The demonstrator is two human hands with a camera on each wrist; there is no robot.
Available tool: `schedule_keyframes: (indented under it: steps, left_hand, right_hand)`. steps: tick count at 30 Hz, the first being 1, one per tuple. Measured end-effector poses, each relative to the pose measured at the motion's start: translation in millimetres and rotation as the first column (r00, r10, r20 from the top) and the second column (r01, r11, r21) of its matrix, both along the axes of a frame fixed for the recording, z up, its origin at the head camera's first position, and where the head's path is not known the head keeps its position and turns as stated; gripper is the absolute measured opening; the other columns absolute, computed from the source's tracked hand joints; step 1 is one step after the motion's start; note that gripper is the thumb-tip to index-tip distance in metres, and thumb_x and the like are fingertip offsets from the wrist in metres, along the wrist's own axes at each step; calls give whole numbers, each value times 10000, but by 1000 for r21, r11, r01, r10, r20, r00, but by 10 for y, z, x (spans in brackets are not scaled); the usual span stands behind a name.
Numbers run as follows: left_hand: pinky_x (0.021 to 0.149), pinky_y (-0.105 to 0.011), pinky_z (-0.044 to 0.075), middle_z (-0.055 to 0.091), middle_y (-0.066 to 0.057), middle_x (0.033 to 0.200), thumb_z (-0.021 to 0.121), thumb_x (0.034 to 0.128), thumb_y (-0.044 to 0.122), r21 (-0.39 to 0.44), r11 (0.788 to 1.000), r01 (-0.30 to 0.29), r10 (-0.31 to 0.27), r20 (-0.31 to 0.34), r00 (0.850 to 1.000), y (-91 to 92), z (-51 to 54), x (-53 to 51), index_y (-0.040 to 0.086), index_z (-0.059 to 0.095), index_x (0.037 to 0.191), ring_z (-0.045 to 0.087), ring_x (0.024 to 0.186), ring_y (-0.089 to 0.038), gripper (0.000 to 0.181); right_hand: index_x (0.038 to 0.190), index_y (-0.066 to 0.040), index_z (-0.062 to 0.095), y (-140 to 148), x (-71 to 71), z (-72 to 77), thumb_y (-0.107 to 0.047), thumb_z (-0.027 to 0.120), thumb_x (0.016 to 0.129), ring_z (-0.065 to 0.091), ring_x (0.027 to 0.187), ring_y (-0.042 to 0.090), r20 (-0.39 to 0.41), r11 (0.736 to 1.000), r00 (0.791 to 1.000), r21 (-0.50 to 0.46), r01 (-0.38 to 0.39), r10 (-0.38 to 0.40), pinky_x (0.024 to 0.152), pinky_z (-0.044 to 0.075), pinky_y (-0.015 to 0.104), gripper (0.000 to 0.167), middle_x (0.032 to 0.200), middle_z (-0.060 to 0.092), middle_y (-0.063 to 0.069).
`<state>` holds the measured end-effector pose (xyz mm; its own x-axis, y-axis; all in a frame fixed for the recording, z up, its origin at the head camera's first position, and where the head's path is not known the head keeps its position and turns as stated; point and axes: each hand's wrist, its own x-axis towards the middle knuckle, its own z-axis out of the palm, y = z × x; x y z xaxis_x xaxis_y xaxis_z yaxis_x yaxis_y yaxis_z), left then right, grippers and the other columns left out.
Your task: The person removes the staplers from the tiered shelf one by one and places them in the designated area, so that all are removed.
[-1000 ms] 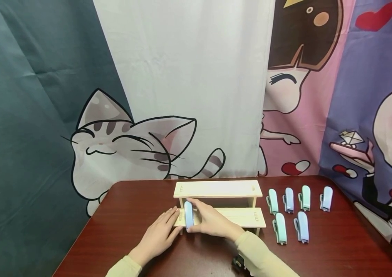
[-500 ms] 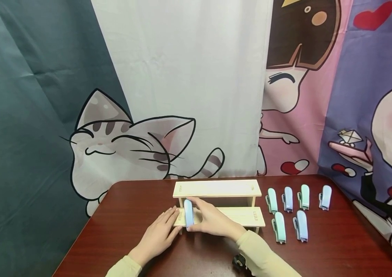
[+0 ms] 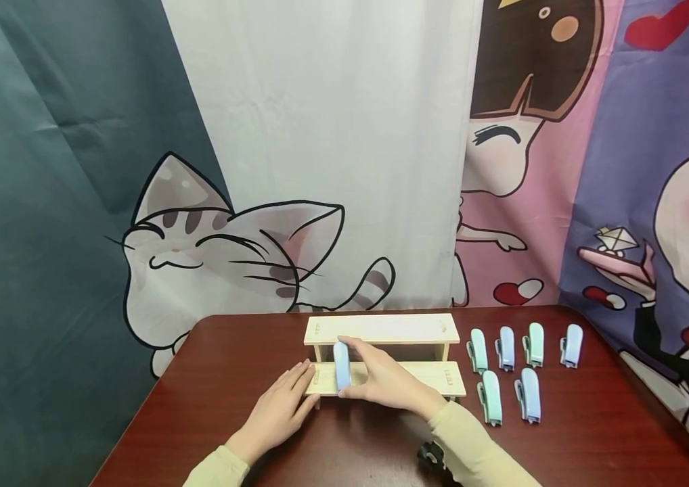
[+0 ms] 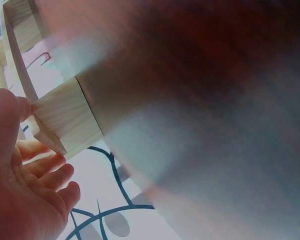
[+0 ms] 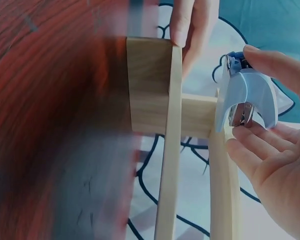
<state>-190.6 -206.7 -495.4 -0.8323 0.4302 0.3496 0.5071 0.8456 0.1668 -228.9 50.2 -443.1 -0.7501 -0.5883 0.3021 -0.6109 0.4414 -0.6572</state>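
Note:
In the head view, a light-blue stapler (image 3: pixel 342 367) stands on end in my right hand (image 3: pixel 390 380), above the left part of a pale two-tier wooden shelf's lower board (image 3: pixel 405 377). The thumb (image 5: pixel 277 65) and fingers pinch the stapler from both sides, and the right wrist view has it apart from the lower board. My left hand (image 3: pixel 277 409) holds the lower board's left end, thumb at the front corner and fingers toward the back corner. Close up in the left wrist view, the left hand (image 4: pixel 30 185) touches the wooden end (image 4: pixel 65 120).
Several mint-green (image 3: pixel 491 398) and light-blue staplers (image 3: pixel 528 396) stand in two rows right of the shelf on the dark red table (image 3: pixel 198 399). The upper board (image 3: pixel 381 329) rises behind the lower one. A cartoon curtain (image 3: pixel 344 135) hangs behind the table.
My right hand has moved slightly right and away with the stapler, off its earlier spot near the lower board's left end. The left hand has stayed in place.

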Motion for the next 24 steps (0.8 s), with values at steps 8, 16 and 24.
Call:
schedule_keyframes:
  steps: [8,16,24]
  left_hand:
    - [1112,-524,399,511,-205,1470,606,1016,310,-14,1000,2,-2,-4,1000,2,3,-11,-28,546,1417,498,1351,-357,528]
    - [1115,-515,397,516,-198,1469,600,1019,323,-28,1000,-1,1,-15,1000,-6,-7,-4,-23,545,1422,497,1355,-345,534]
    - [1116,-521,394,516,-207,1465,601,1019,308,-28,1000,-1,1,-10,1000,1,11,4,-29,541,1421,495,1355,-349,528]
  right_hand:
    - [1537,-111,379,186,-1,56,-280,871,802,558,1283,257,-5,999,1000,-47,20,-21,1063,466,449,900,1475,505,82]
    - [1539,-93,367,372,5,115,-279,874,806,580,1262,254,-16,995,1000,-94,21,-23,1054,472,456,910,1426,537,80]
    - [1529,-67,374,553,6,151,-245,870,808,595,1247,293,-22,993,999,-114,33,-36,1043,483,453,893,1413,541,94]
